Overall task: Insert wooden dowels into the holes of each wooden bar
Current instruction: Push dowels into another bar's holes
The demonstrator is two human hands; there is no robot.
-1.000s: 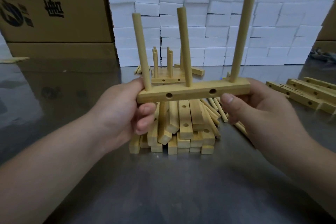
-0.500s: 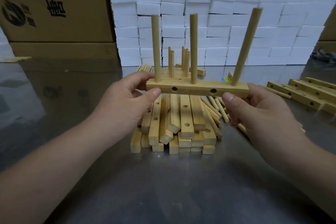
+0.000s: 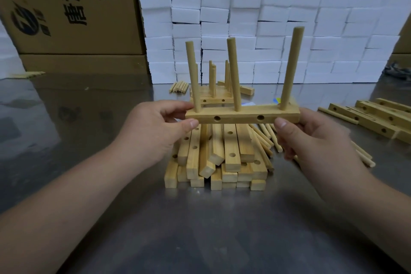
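I hold a wooden bar (image 3: 240, 115) level in the air, with three dowels (image 3: 234, 73) standing upright in its top holes and two empty holes in its near side. My left hand (image 3: 153, 129) pinches the bar's left end between thumb and fingers. My right hand (image 3: 311, 138) pinches its right end the same way. Below the bar lies a pile of bare drilled bars (image 3: 218, 158). Loose dowels (image 3: 266, 138) lie fanned out to the right of that pile.
Behind the held bar stand other bars with dowels in them (image 3: 213, 93) and a small bundle of dowels (image 3: 179, 87). More drilled bars (image 3: 375, 115) lie at the right. A wall of white foam blocks (image 3: 266, 18) and cardboard boxes (image 3: 66, 11) close the back of the metal table (image 3: 200, 229).
The bar with its three dowels has moved away from me and a little lower, toward the bars standing at the back. My left hand shifted from a fuller grip to a pinch at the end.
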